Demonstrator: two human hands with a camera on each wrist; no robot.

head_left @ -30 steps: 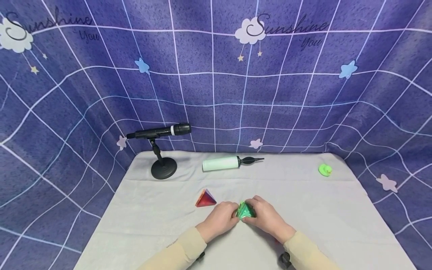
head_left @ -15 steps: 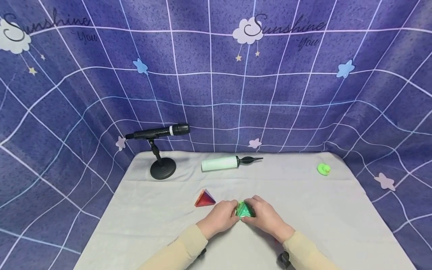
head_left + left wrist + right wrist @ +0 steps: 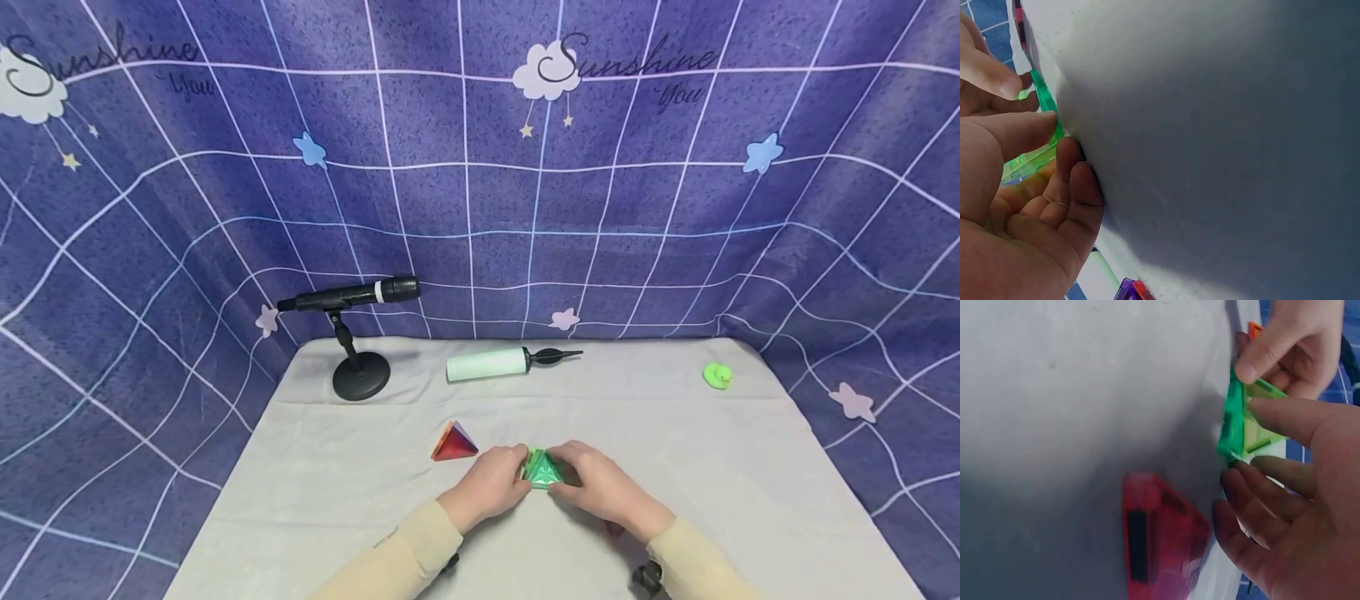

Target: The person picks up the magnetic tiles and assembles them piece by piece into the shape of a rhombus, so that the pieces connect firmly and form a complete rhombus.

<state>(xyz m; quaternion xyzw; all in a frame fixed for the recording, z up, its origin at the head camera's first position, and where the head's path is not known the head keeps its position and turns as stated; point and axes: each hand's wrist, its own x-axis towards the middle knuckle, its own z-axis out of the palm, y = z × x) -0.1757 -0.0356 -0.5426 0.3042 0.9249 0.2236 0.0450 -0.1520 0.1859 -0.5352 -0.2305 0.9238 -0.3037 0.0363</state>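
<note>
Here, left hand (image 3: 487, 483): grasps the green piece, thumb at its near side, fingers curled along its left.
Right hand (image 3: 603, 487): fingers slack and parted about the right side of the piece, gripping nothing; whether a fingertip brushes it, I cannot tell.
Green piece (image 3: 542, 472): on the white cloth (image 3: 735, 475) between the hands, its edges partly covered by fingers; its lime panel (image 3: 1263, 422) shows better from the right wrist.
Red piece (image 3: 1175, 540): near the right hand, blurred and cut off below; the head view shows just a reddish sliver under the right wrist.
Red pyramid (image 3: 454, 443): beyond the left hand, apart from the green piece; only a purple-and-red corner enters the left wrist view.
Mic (image 3: 348, 296): tilted on its black stand (image 3: 362, 377), back left.
Pump (image 3: 487, 365): lying at the back, right of the stand.
Duck (image 3: 717, 376): far right, too small for detail.
Sleeves (image 3: 405, 550): cut off by the lower edge.
</note>
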